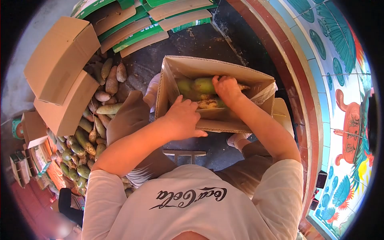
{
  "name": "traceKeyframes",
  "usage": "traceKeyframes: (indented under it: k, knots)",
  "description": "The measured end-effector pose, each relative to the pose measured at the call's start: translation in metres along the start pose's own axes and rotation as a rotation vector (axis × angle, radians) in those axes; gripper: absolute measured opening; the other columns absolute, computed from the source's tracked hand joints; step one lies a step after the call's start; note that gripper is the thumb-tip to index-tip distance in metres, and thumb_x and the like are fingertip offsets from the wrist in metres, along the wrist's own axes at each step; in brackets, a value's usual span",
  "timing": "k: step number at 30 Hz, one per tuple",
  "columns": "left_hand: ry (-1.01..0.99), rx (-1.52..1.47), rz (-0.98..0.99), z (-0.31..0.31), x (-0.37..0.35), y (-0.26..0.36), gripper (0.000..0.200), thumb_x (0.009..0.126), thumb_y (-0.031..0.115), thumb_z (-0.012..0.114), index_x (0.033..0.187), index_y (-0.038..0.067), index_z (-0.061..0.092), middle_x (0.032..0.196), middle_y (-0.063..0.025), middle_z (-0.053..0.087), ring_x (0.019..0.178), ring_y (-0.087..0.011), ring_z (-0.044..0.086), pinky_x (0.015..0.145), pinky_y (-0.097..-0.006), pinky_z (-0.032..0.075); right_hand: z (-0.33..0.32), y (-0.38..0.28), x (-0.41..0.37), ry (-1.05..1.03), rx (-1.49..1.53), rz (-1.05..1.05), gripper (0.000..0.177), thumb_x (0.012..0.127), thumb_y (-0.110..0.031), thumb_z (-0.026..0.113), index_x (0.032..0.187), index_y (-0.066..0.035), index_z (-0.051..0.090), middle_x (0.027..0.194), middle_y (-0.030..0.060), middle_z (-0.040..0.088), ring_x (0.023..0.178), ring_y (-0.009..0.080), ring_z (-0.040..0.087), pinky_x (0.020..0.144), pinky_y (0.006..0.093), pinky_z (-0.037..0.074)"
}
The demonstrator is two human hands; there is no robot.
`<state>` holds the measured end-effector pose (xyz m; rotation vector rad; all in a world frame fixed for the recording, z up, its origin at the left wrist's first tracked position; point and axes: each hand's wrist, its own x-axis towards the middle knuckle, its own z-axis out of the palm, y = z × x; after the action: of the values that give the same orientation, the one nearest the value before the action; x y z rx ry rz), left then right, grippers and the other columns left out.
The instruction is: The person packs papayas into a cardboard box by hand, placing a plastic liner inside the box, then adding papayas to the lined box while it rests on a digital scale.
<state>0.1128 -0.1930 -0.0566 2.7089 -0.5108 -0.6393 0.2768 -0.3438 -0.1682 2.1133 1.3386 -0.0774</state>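
Note:
A cardboard box (218, 65) stands open between my knees, lined with clear plastic. Inside lie several long green vegetables (204, 85) that look like radishes, one with a yellow-brown, soil-marked surface (208, 104). My right hand (228, 90) reaches in from the right, its fingers curled over the end of a green radish; the fingertips are partly hidden. Across the near left rim lies my left hand (183, 119), fingers bent inside the box and the thumb along the near edge.
Left of my leg, a large heap of radishes (82, 140) covers the floor. Brown cartons (60, 60) stand beside it, and flattened green boxes (140, 36) lie at the back. A painted tile wall (336, 120) curves along the right. Part of another person (72, 206) shows at lower left.

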Motion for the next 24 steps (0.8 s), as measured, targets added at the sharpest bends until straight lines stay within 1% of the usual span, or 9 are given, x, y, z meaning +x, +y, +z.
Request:
traceKeyframes:
  k: [1, 4, 7, 10, 13, 16, 19, 21, 24]
  knots:
    - [0.0, 0.001, -0.002, -0.001, 0.001, -0.001, 0.063, 0.079, 0.06, 0.052, 0.096, 0.0, 0.065, 0.109, -0.0206, 0.052, 0.109, -0.0343, 0.045, 0.104, -0.0521, 0.025, -0.001, -0.001, 0.002, 0.009, -0.046, -0.001, 0.055, 0.073, -0.019, 0.065, 0.121, -0.002, 0.045, 0.089, 0.0165, 0.063, 0.078, 0.0266, 0.063, 0.048, 0.0376, 0.049]
    - [-0.007, -0.003, -0.001, 0.003, -0.002, 0.001, 0.063, 0.079, 0.061, 0.052, 0.098, 0.001, 0.065, 0.11, -0.0201, 0.052, 0.109, -0.0343, 0.045, 0.103, -0.0529, 0.025, -0.003, -0.002, 0.001, 0.011, 0.019, 0.011, 0.05, 0.075, -0.016, 0.063, 0.118, 0.002, 0.045, 0.091, 0.0175, 0.063, 0.08, 0.0265, 0.064, 0.05, 0.0379, 0.051]
    - [-0.005, -0.004, -0.007, 0.006, -0.004, 0.0, 0.064, 0.078, 0.061, 0.053, 0.1, 0.003, 0.064, 0.11, -0.0197, 0.052, 0.109, -0.0342, 0.046, 0.102, -0.0537, 0.026, -0.004, -0.001, 0.001, 0.022, 0.124, -0.068, 0.046, 0.077, -0.015, 0.06, 0.117, 0.004, 0.045, 0.094, 0.0172, 0.064, 0.079, 0.026, 0.065, 0.05, 0.0407, 0.052]
    - [0.049, -0.018, -0.025, 0.014, -0.004, -0.001, 0.064, 0.077, 0.062, 0.054, 0.103, 0.004, 0.063, 0.109, -0.0181, 0.053, 0.11, -0.0335, 0.046, 0.102, -0.0542, 0.027, -0.001, -0.002, 0.0, 0.012, 0.102, -0.061, 0.046, 0.078, -0.015, 0.059, 0.117, 0.005, 0.045, 0.095, 0.0158, 0.064, 0.08, 0.0263, 0.065, 0.052, 0.0418, 0.053]
    - [0.111, -0.001, -0.044, 0.012, 0.001, -0.003, 0.065, 0.076, 0.062, 0.056, 0.106, 0.005, 0.062, 0.109, -0.0162, 0.054, 0.111, -0.0326, 0.047, 0.102, -0.0546, 0.027, 0.001, -0.01, 0.007, 0.106, 0.022, 0.039, 0.031, 0.077, -0.012, 0.056, 0.104, 0.001, 0.053, 0.082, 0.0121, 0.065, 0.076, 0.0202, 0.065, 0.06, 0.0304, 0.052]
    - [0.11, 0.009, -0.049, 0.012, -0.003, -0.002, 0.065, 0.075, 0.061, 0.057, 0.108, 0.005, 0.061, 0.108, -0.0148, 0.055, 0.111, -0.0322, 0.048, 0.102, -0.0549, 0.027, -0.001, -0.011, 0.012, 0.037, 0.075, 0.057, 0.029, 0.078, -0.016, 0.059, 0.101, 0.001, 0.053, 0.086, 0.0124, 0.066, 0.08, 0.0203, 0.066, 0.063, 0.0303, 0.052]
    - [0.163, -0.01, 0.0, 0.012, -0.008, -0.002, 0.065, 0.075, 0.06, 0.059, 0.108, 0.004, 0.061, 0.107, -0.0146, 0.056, 0.11, -0.0322, 0.049, 0.102, -0.0552, 0.027, -0.012, -0.001, -0.003, 0.064, 0.202, 0.024, 0.033, 0.081, -0.019, 0.059, 0.106, 0.001, 0.054, 0.092, 0.013, 0.067, 0.083, 0.0267, 0.066, 0.065, 0.0373, 0.053]
    - [0.198, -0.012, 0.016, 0.008, -0.012, -0.009, 0.066, 0.074, 0.061, 0.059, 0.107, 0.004, 0.061, 0.107, -0.0143, 0.057, 0.109, -0.0323, 0.049, 0.101, -0.0557, 0.027, -0.024, 0.007, -0.026, 0.137, 0.322, 0.05, 0.028, 0.081, -0.02, 0.058, 0.102, -0.003, 0.055, 0.088, 0.0126, 0.067, 0.081, 0.027, 0.066, 0.067, 0.0365, 0.052]
    - [0.329, -0.086, 0.016, -0.006, -0.019, -0.019, 0.057, 0.077, 0.052, 0.061, 0.105, 0.002, 0.06, 0.102, -0.0173, 0.06, 0.103, -0.0324, 0.054, 0.099, -0.0452, 0.034, -0.056, 0.023, -0.067, 0.258, 0.45, 0.173, 0.022, 0.083, -0.023, 0.057, 0.096, -0.006, 0.056, 0.084, 0.0137, 0.066, 0.078, 0.0288, 0.065, 0.068, 0.0387, 0.051]
